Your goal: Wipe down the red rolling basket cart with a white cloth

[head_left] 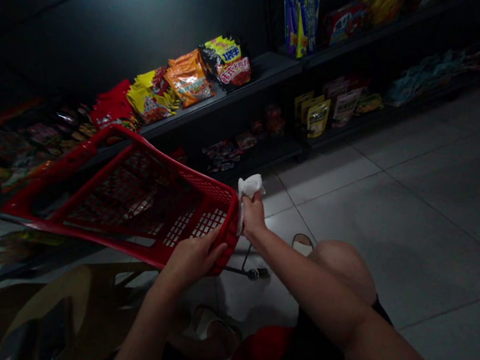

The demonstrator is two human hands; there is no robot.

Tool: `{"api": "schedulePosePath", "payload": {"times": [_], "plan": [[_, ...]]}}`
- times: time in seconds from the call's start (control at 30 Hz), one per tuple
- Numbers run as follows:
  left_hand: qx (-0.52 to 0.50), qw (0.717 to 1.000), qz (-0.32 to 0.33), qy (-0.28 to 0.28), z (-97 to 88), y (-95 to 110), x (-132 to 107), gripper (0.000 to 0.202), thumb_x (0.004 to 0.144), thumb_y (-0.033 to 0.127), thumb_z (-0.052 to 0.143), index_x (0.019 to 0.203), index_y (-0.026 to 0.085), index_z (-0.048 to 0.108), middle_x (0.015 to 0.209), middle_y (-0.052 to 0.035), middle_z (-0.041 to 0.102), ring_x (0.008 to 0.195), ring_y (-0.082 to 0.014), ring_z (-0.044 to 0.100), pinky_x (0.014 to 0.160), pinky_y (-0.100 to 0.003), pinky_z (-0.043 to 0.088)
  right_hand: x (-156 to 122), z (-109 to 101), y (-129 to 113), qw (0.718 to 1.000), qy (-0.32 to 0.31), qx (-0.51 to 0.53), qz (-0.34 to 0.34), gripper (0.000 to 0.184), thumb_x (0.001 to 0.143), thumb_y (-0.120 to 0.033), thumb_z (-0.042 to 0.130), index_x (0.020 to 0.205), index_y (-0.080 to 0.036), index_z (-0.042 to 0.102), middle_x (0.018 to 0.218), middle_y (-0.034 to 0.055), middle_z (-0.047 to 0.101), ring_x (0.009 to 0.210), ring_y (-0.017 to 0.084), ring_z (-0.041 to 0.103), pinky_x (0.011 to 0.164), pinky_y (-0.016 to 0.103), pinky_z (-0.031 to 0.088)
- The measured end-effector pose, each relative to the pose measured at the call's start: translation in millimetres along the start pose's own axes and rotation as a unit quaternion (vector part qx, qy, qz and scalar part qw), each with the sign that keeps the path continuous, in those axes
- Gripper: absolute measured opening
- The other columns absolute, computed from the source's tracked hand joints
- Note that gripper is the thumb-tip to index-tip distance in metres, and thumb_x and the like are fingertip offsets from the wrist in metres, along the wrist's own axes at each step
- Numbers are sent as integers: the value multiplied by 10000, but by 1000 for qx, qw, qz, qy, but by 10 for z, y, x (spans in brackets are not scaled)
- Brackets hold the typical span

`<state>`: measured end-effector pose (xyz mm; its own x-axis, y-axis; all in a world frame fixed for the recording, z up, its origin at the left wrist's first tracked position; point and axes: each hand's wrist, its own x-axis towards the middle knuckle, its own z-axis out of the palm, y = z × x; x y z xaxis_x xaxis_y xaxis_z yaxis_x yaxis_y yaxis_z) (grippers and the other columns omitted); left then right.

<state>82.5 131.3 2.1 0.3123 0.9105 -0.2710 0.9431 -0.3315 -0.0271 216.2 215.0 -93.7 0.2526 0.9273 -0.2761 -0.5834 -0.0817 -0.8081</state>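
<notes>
A red plastic shopping cart (234,215) with meshed walls stands in front of me, its handle end pointing away to the left. My left hand (192,260) grips the near rim of the basket close to its corner, thumb on the rim and the other fingers partly hidden. In my right hand (253,217) is a crumpled white cloth (250,185), closed in the fingers and pressed against the outer end wall of the cart. Part of the cloth hangs down along that wall.
Dark shelves (280,62) run along the far side, stocked with orange snack bags (189,79), yellow bags (150,97) and upright blue packets (301,17). One cart wheel (253,273) rests on the tiled floor (435,203). A brown bag-like shape (70,293) lies lower left.
</notes>
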Motion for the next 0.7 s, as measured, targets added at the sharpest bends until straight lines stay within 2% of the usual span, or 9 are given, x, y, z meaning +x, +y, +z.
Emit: {"api": "schedulePosePath", "payload": {"times": [0.1, 0.2, 0.3, 0.37, 0.47, 0.57, 0.6, 0.67, 0.7], "plan": [[-10, 999, 36, -27, 38, 13, -219, 544, 977, 465, 394, 1479, 257, 400, 948, -82, 760, 832, -240, 728, 697, -285, 488, 273, -1, -199, 994, -80, 20, 71, 350, 718, -225, 533, 1055, -181, 613, 773, -14, 677, 656, 162, 604, 674, 290, 510], [-17, 995, 89, -47, 77, -33, -454, 546, 996, 447, 349, 1507, 257, 355, 866, -68, 744, 770, -211, 711, 671, -268, 479, 159, -41, -236, 975, -195, 11, 108, 288, 710, -263, 578, 963, -151, 657, 693, -5, 681, 594, 167, 599, 617, 286, 497], [-10, 988, 145, -55, 106, -141, -657, 549, 1007, 434, 324, 1523, 247, 326, 865, -71, 733, 771, -210, 694, 682, -280, 485, -64, -82, -165, 968, -222, 10, 118, 307, 783, -383, 552, 926, -138, 669, 733, 24, 695, 675, 194, 632, 663, 312, 511], [-9, 984, 171, -54, 113, -260, -771, 549, 1004, 429, 350, 1526, 264, 318, 869, -64, 730, 773, -206, 688, 695, -286, 494, -213, -101, -85, 980, -186, -26, 65, 363, 837, -465, 511, 894, -142, 669, 773, 33, 691, 761, 207, 633, 731, 327, 511], [-27, 977, 209, -46, 118, -554, -930, 573, 974, 447, 446, 1517, 300, 338, 918, -61, 742, 818, -195, 697, 744, -282, 515, -460, -128, 57, 983, -141, -99, -64, 379, 880, -491, 501, 978, -163, 666, 941, 36, 689, 927, 212, 607, 867, 325, 476], [-37, 968, 247, -18, 148, -958, -1066, 520, 954, 440, 494, 1457, 320, 450, 1197, -91, 710, 1026, -215, 691, 872, -312, 526, -749, -167, 190, 968, -176, -146, -107, 370, 923, -464, 453, 1053, -171, 639, 1019, 43, 659, 974, 204, 582, 910, 324, 453], [-44, 969, 245, 3, 169, -1079, -1092, 502, 952, 438, 491, 1443, 331, 472, 1269, -88, 681, 1062, -222, 684, 882, -319, 531, -848, -180, 228, 961, -191, -168, -110, 356, 932, -450, 443, 1042, -170, 633, 1002, 44, 649, 953, 201, 578, 906, 329, 453], [-93, 981, 169, 31, 224, -1225, -1098, 505, 966, 445, 444, 1461, 342, 442, 1355, -70, 630, 1096, -223, 675, 916, -335, 530, -1031, -190, 295, 941, -229, -213, -128, 308, 943, -406, 441, 1025, -174, 625, 987, 47, 632, 936, 200, 568, 917, 345, 446], [-148, 980, 124, 38, 256, -1234, -1076, 533, 977, 468, 394, 1494, 337, 383, 1394, -68, 599, 1085, -218, 681, 924, -342, 532, -1104, -181, 324, 928, -255, -229, -145, 279, 945, -379, 449, 1035, -180, 623, 1000, 49, 626, 949, 200, 563, 931, 352, 440]]}}
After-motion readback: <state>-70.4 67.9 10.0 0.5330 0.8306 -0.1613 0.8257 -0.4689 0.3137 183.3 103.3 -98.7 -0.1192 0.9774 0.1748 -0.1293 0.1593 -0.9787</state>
